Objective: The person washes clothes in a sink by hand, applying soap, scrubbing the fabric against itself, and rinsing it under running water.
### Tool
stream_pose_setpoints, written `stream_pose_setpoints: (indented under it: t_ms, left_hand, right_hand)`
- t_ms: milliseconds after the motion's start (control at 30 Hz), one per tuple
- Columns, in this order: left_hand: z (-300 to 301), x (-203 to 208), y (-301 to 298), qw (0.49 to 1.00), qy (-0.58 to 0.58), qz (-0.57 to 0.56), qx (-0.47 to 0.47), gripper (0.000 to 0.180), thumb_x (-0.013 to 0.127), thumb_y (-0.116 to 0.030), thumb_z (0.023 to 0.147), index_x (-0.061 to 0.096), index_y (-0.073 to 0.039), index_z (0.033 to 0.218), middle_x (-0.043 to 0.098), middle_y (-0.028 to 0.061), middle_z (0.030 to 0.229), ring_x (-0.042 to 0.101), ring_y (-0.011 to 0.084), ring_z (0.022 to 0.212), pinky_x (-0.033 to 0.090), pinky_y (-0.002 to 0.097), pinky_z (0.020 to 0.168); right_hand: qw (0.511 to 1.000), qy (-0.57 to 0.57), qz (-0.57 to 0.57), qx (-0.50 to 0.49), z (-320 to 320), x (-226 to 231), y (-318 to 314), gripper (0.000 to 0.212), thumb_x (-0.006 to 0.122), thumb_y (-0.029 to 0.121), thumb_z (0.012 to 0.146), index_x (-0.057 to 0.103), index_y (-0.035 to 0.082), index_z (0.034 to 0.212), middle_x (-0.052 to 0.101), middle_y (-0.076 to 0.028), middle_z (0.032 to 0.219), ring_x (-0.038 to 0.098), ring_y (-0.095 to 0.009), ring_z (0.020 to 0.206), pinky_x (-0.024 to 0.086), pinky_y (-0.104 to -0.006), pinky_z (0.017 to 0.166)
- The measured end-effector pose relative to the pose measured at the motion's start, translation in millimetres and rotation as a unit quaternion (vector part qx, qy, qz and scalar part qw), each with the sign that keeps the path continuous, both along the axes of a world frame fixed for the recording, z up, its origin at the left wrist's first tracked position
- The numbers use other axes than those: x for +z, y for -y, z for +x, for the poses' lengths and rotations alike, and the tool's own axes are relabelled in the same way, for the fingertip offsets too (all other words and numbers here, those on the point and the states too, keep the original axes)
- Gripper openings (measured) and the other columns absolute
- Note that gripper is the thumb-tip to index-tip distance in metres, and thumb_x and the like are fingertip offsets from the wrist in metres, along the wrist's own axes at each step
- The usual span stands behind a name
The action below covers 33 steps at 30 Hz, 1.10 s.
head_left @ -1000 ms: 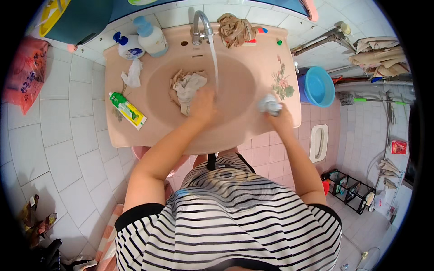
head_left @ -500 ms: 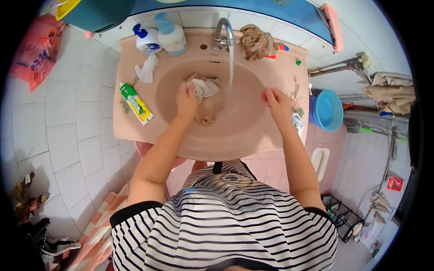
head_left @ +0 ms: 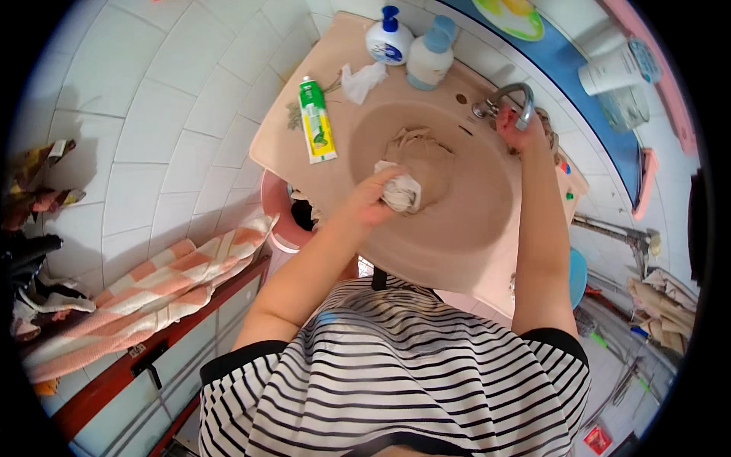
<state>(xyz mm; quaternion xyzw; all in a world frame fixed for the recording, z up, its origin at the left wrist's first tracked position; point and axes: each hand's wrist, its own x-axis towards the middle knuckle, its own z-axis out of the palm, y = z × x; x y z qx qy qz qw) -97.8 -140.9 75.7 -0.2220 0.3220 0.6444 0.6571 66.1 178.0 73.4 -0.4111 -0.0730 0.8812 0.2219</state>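
Observation:
My left hand (head_left: 375,199) is closed around a wadded white cloth (head_left: 402,192) inside the pink washbasin (head_left: 457,228). More wet cloth (head_left: 417,145) lies bunched at the bottom of the bowl, just beyond it. My right hand (head_left: 521,131) reaches to the back of the basin and grips the metal tap (head_left: 509,99) near its base. No water stream shows under the spout.
On the basin's rim lie a green and white tube (head_left: 316,120), a crumpled white tissue (head_left: 361,81) and two pump bottles (head_left: 410,47). A pink bin (head_left: 283,215) stands below the basin. A checked towel (head_left: 145,293) hangs on a rail at left. A blue bucket (head_left: 578,276) sits at right.
The view has swung, so the basin sits upper right. My right hand moved from the basin's right rim to the tap. The running water is gone. My left hand gathered the white cloth.

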Motion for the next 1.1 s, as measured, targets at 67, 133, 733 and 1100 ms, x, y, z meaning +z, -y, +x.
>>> stream_pose_setpoints:
  t_ms: [67,133,733,1100]
  left_hand:
    - [2.0,-8.1,-1.6,0.999,0.041,0.016,0.011,0.02,0.061,-0.008,0.082,0.053,-0.002,0.099,0.06,0.0099,0.094,0.06,0.0267,0.09,0.052,0.0415,0.079]
    - [1.0,-6.6,-5.1,0.998,0.045,0.009,0.046,0.017,0.057,-0.007,0.082,0.053,-0.001,0.097,0.06,0.0102,0.092,0.06,0.0275,0.09,0.052,0.0413,0.079]
    - [-8.7,12.9,-15.7,0.97,0.115,0.21,-0.04,0.048,0.043,-0.044,0.091,0.045,-0.009,0.124,0.05,0.0138,0.124,0.047,0.0329,0.117,0.037,0.0503,0.098]
    - [-14.4,20.8,-13.4,0.934,0.097,0.338,-0.068,0.072,0.044,0.003,0.074,0.025,-0.019,0.14,0.03,0.0135,0.142,0.033,0.0369,0.129,0.026,0.0594,0.105]
  right_hand:
    - [0.973,0.07,0.165,-0.143,-6.1,-16.0,33.6,0.028,0.054,0.036,0.088,0.057,0.007,0.089,0.055,-0.002,0.067,0.052,-0.013,0.058,0.044,-0.0232,0.052]
    - [0.923,0.21,0.32,0.046,13.4,-41.1,72.2,0.035,0.054,0.039,0.088,0.056,0.004,0.092,0.056,-0.004,0.073,0.053,-0.013,0.062,0.045,-0.0241,0.056]
    - [0.709,0.211,0.606,0.292,-51.7,78.3,224.7,0.017,0.063,0.009,0.081,0.062,0.003,0.097,0.062,-0.01,0.097,0.06,-0.02,0.09,0.048,-0.0297,0.077]
    - [0.219,0.355,0.908,0.045,-93.6,214.8,40.4,0.029,0.059,0.005,0.079,0.063,0.007,0.108,0.061,-0.015,0.096,0.06,-0.033,0.084,0.048,-0.0397,0.076]
